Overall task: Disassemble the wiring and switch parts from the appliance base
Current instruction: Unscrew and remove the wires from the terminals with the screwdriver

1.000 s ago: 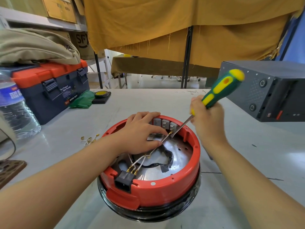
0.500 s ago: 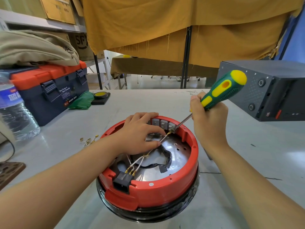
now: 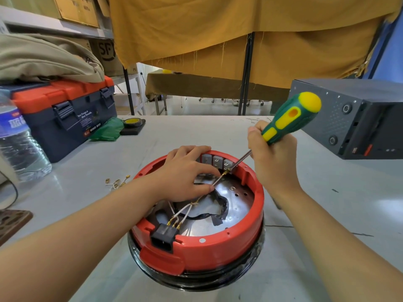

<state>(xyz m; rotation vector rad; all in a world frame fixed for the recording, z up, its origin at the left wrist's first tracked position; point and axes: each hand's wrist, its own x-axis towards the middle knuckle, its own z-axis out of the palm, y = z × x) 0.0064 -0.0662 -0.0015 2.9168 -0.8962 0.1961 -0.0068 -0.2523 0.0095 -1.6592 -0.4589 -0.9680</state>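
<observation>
Screwdriver (image 3: 287, 118) tip seemingly at base (image 3: 218, 251) rim.

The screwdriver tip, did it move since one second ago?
No. The screwdriver tip stays at the grey switch blocks on the red base.
</observation>
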